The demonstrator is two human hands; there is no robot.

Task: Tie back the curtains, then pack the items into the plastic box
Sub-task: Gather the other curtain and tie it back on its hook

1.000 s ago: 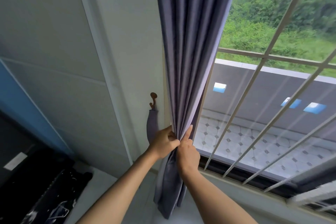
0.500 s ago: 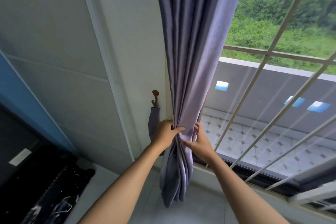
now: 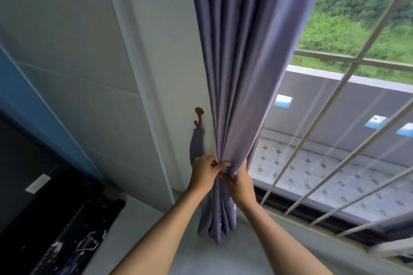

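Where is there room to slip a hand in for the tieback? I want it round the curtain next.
Free: the strip of wall between the hook with its hanging tieback and the curtain, above the left hand. Also the bare sill below the curtain's hem. Crowded: the gathered waist, where the left hand and the right hand both clamp the folds.

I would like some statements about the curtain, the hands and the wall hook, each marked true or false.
1. Both hands grip the gathered grey-purple fabric curtain. True: the left hand and right hand pinch it together.
2. The small brown wall hook is bare. False: a grey-purple fabric tieback strap hangs from it.
3. The strap is already wrapped around the curtain. False: it hangs beside the curtain, against the wall.
4. The white metal window bars lie right of the curtain. True.
5. The curtain covers the whole window. False: it is bunched at the left edge.
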